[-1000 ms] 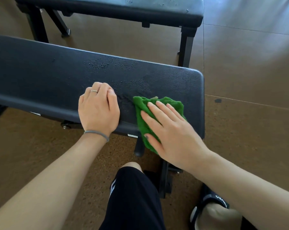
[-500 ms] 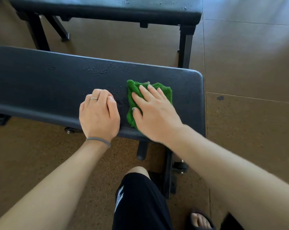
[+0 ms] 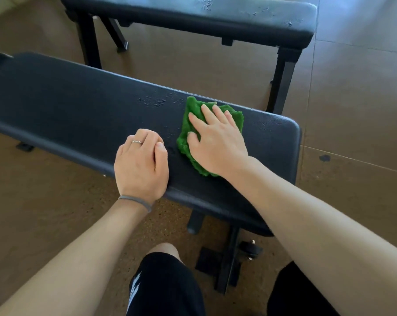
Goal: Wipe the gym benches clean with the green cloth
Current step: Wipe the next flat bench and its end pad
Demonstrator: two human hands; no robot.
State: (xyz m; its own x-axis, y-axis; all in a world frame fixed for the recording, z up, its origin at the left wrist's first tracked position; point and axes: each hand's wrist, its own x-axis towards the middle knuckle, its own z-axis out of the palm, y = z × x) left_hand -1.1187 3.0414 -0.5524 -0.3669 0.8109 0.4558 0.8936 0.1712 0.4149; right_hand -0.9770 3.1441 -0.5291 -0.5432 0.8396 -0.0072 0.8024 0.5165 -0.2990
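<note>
A long black padded bench (image 3: 67, 106) runs across the view, its right end close to me. On that end lies a crumpled green cloth (image 3: 188, 124), and my right hand (image 3: 215, 142) presses flat on it with straight fingers. Small wet droplets (image 3: 151, 101) speckle the pad just left of the cloth, toward the far edge. My left hand (image 3: 140, 165) rests on the pad's near edge with its fingers curled under, holding nothing. A second black bench (image 3: 215, 17) stands behind, with droplets on its top too.
Brown speckled floor (image 3: 44, 213) lies all around. The near bench's black frame, foot and a small wheel (image 3: 252, 249) sit below its right end. My knees in black shorts (image 3: 165, 286) are at the bottom. The far bench's legs (image 3: 282, 80) stand just beyond the near pad.
My right hand has slid the green cloth away from me, from the pad's near edge up toward its far edge. My left hand has stayed put on the near edge.
</note>
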